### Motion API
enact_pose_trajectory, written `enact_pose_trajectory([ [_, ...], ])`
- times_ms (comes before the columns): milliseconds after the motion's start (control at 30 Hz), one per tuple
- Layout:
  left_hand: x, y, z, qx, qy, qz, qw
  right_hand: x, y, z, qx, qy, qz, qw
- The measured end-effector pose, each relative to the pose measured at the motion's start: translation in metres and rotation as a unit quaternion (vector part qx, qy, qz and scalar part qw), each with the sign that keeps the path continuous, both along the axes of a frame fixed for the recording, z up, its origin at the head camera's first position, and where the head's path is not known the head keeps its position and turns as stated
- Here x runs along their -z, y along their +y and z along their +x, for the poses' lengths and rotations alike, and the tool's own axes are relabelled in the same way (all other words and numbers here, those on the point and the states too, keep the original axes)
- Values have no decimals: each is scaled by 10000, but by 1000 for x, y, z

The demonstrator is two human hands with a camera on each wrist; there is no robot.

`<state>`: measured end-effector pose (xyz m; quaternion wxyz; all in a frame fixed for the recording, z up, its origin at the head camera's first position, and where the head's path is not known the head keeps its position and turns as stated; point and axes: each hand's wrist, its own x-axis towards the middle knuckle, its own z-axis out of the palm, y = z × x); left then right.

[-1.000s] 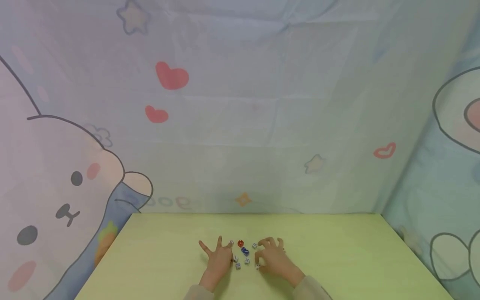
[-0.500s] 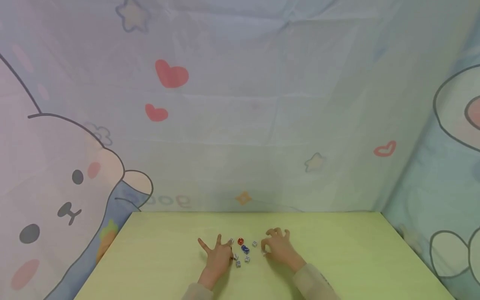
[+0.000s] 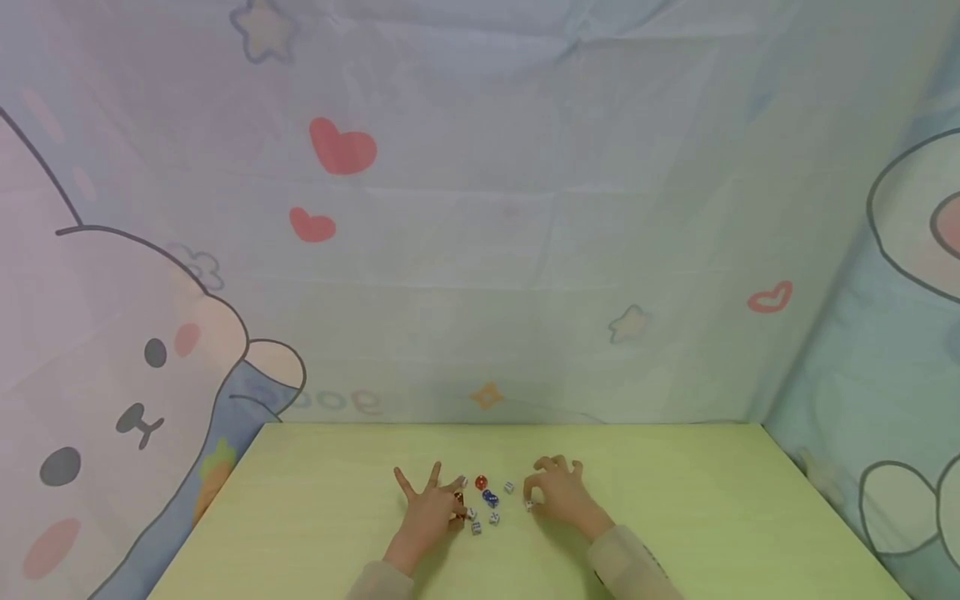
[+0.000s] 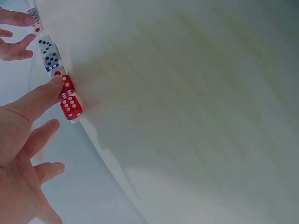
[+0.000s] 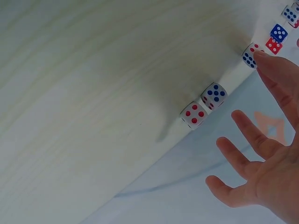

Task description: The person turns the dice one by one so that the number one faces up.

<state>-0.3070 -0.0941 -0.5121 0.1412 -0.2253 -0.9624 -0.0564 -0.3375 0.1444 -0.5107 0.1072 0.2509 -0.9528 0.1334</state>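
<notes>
In the head view my left hand (image 3: pixel 427 515) has its fingers spread beside a red die (image 3: pixel 459 497) on the table. Its thumb seems to touch a red die (image 4: pixel 68 85) in the left wrist view, a second red die (image 4: pixel 71 107) close by. A gap separates thumb and index finger. My right hand (image 3: pixel 561 493) pinches a white die (image 3: pixel 529 506) between thumb and index finger, down at the table. That white die (image 5: pixel 249 57) shows blue and red dots in the right wrist view; the other fingers are extended.
Between the hands lie a red die (image 3: pixel 481 482), blue dice (image 3: pixel 490 498) and several white dice (image 3: pixel 494 518). They sit on a pale yellow-green table (image 3: pixel 675 500). Behind it hangs a printed cloth (image 3: pixel 450 333) with hearts and a bear.
My right hand has moved up and right with the white die, then stayed nearly still. My left hand has drawn slightly left, its thumb and index parting and uncovering red at its side.
</notes>
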Motion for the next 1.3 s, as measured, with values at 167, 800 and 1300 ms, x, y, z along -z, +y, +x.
enact_pose_trajectory([
  [167, 1, -1, -3, 98, -6, 37, 9999, -1, 1, -2, 4, -118, -83, 9999],
  [800, -3, 2, -2, 80, -63, 138, 9999, -3, 6, -4, 100, -507, -350, 9980],
  [1300, -3, 3, -2, 53, -187, 295, 9994, -12, -6, -2, 159, -230, 310, 9991],
])
